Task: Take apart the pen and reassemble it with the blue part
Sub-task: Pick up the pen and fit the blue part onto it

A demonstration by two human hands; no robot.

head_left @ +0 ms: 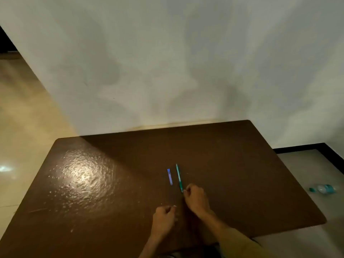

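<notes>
One green pen and one blue part lie side by side before two hands.

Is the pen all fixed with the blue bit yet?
Not yet. The green pen lies whole on the brown table, and the blue part lies loose beside it. The right hand is at the pen's near end; the left hand holds nothing. Taking apart and rebuilding remain.

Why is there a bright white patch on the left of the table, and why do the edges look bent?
Head view: the patch is lamp glare on the glossy brown table; the wide-angle lens bows the edges; the wall shows soft, blotchy shadows; the whole frame is dim and slightly blurred.
</notes>
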